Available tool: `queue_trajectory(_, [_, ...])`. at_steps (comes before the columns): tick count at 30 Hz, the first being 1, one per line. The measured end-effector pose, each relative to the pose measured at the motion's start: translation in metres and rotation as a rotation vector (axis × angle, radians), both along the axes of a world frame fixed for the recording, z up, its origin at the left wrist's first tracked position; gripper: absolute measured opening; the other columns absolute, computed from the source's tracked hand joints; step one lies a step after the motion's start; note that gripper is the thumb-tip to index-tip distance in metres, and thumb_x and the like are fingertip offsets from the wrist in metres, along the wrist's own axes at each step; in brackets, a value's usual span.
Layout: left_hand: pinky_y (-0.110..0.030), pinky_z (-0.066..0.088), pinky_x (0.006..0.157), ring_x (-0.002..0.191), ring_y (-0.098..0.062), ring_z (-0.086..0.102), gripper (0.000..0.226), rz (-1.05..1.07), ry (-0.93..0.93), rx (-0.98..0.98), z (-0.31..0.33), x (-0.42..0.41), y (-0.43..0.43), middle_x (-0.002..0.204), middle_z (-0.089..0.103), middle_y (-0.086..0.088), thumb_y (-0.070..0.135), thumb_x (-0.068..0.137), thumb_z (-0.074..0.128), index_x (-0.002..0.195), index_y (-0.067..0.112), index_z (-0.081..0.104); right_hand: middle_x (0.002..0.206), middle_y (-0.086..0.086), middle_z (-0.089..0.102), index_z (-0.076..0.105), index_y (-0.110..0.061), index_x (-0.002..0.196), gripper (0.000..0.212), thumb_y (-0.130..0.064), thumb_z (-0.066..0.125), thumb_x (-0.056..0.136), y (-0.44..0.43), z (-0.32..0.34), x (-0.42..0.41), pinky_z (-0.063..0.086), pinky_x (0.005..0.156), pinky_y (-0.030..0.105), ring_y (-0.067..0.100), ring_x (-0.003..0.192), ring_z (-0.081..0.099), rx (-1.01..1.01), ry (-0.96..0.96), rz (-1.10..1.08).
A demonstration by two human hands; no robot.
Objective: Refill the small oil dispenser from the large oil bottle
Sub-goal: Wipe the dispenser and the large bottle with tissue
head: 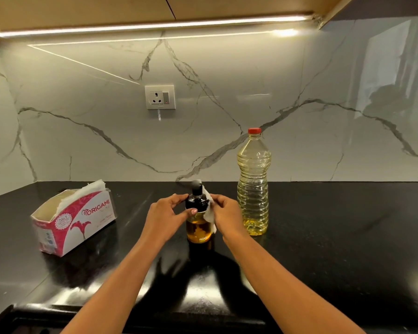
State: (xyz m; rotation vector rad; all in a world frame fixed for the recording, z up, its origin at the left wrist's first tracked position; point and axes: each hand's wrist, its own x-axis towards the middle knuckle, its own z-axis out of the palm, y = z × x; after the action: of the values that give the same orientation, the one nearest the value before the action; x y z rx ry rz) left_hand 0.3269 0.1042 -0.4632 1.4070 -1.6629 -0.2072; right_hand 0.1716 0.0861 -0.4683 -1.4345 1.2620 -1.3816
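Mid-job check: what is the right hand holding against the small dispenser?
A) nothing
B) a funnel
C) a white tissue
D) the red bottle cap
C: the right hand pinches a white tissue against the neck of the small dispenser; the red cap sits on the large oil bottle.

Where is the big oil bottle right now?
In the head view, the large oil bottle stands capped on the black counter, right of centre, beside the right hand.
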Motion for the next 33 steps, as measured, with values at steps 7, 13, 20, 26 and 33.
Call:
queue_trajectory(7, [-0.04,0.042,0.106,0.127,-0.018,0.052,0.07,0.032,0.012,0.031,-0.003,0.002,0.002,0.134,0.058,0.0,0.048,0.071,0.077,0.133,0.026,0.054,0.099,-0.003,0.066,0.067,-0.013,0.112,0.023,-0.011,0.055,0.092,0.027,0.0,-0.027,0.05,0.078,0.021,0.008,0.091,0.062,-0.129,0.044,-0.111])
queue_trajectory(13, [-0.037,0.04,0.107,0.127,-0.013,0.051,0.061,0.082,0.114,0.064,-0.007,0.028,0.008,0.134,0.058,0.005,0.03,0.081,0.074,0.137,0.028,0.049,0.097,-0.004,0.064,0.067,-0.016,0.107,0.02,-0.012,0.053,0.093,0.014,0.016,-0.029,0.046,0.065,0.017,0.005,0.083,0.058,-0.132,0.0,-0.118])
queue_trajectory(20, [-0.021,0.045,0.086,0.1,-0.004,0.061,0.044,-0.001,0.114,0.086,-0.007,0.019,0.008,0.117,0.066,0.012,0.023,0.082,0.073,0.125,0.025,0.061,0.106,0.003,0.066,0.062,-0.014,0.115,0.024,-0.015,0.052,0.094,-0.007,0.03,-0.012,0.046,0.07,0.023,0.012,0.09,0.059,0.096,0.092,0.343])
queue_trajectory(26, [-0.025,0.047,0.088,0.105,-0.009,0.061,0.054,-0.097,0.116,0.195,-0.014,0.017,-0.004,0.12,0.065,0.01,0.029,0.078,0.077,0.129,0.024,0.058,0.096,0.004,0.072,0.071,-0.014,0.104,0.019,-0.022,0.06,0.091,-0.011,0.018,-0.014,0.051,0.081,0.034,0.014,0.088,0.063,-0.099,0.158,0.199])
queue_trajectory(33, [-0.028,0.045,0.093,0.111,-0.01,0.058,0.064,-0.184,0.15,0.284,-0.014,0.016,-0.013,0.118,0.06,0.015,0.033,0.074,0.079,0.133,0.029,0.052,0.089,-0.008,0.069,0.071,-0.014,0.109,0.022,-0.016,0.062,0.089,0.025,0.017,-0.032,0.045,0.067,0.007,-0.005,0.074,0.06,-0.347,0.421,0.023])
